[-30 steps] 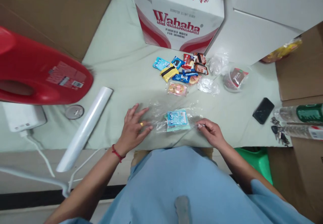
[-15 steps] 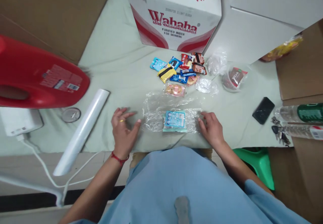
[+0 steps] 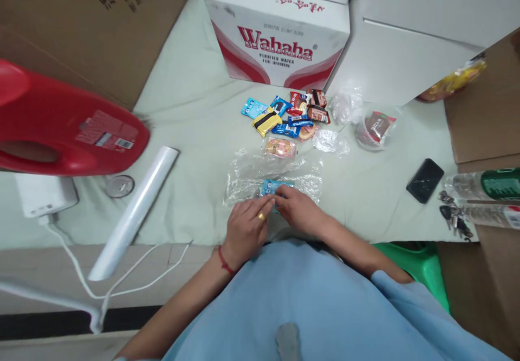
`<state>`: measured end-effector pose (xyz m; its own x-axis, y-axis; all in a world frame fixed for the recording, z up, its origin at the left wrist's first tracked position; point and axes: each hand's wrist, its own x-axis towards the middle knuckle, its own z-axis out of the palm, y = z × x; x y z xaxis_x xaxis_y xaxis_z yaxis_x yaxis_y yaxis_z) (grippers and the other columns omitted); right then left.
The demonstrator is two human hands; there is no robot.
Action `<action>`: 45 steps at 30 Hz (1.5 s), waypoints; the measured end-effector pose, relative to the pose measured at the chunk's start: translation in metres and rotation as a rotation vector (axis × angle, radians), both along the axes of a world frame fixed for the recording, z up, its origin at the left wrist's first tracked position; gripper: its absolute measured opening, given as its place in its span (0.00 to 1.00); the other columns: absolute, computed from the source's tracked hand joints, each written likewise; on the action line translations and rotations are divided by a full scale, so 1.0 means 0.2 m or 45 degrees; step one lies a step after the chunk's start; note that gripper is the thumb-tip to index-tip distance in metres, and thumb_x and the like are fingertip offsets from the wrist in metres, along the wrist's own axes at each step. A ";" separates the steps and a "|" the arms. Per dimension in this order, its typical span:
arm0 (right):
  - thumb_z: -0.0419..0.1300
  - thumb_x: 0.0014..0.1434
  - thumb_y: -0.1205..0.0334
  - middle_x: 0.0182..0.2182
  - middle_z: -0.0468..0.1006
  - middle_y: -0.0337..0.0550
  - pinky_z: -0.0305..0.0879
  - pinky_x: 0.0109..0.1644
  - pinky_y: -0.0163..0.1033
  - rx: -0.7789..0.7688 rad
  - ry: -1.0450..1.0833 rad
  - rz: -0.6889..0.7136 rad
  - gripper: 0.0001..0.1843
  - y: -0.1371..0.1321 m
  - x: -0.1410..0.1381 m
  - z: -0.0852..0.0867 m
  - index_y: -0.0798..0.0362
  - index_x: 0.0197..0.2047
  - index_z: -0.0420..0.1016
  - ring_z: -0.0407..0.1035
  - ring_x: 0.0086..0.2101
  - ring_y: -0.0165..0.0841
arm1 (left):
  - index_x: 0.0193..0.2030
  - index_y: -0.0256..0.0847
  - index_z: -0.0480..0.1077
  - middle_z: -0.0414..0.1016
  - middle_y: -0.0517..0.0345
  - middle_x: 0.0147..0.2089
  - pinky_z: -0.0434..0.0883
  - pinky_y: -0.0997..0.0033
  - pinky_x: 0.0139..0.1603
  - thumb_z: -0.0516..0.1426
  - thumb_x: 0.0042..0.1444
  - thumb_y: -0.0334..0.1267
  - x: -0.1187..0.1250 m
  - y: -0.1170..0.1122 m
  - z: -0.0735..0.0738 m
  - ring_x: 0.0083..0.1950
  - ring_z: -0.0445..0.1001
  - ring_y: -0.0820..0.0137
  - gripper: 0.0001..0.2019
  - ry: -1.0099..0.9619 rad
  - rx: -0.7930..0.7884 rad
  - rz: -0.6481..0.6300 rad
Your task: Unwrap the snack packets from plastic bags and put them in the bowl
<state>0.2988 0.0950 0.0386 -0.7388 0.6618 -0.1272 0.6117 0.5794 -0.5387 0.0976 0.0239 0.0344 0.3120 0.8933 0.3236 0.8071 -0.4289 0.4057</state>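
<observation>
My left hand, with a ring and a red cord at the wrist, is bent inward with its fingers together at the near side of a small blue snack packet. Beside it, my right hand is closed too, its fingertips meeting the left ones over the packet. Both appear to pinch the near edge of a clear plastic film, though the fingers hide that edge. The packet lies flat on the film, its near part covered by my hands. Just beyond the film is a pink-wrapped snack.
Several wrapped snacks lie ahead, before a Wahaba-style white carton. A plastic tub, phone, keys and bottles are to the right. A film roll and red jug stand left.
Both hands have come inward from either side of the film and met over the near part of the blue packet. Their spread fingers have closed.
</observation>
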 end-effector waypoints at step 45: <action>0.54 0.73 0.69 0.39 0.72 0.49 0.65 0.48 0.45 0.091 -0.163 0.251 0.26 -0.03 -0.01 -0.01 0.47 0.71 0.72 0.61 0.42 0.42 | 0.39 0.43 0.75 0.77 0.56 0.36 0.71 0.63 0.45 0.56 0.62 0.41 -0.14 0.21 -0.11 0.39 0.75 0.64 0.08 -0.442 -0.425 0.836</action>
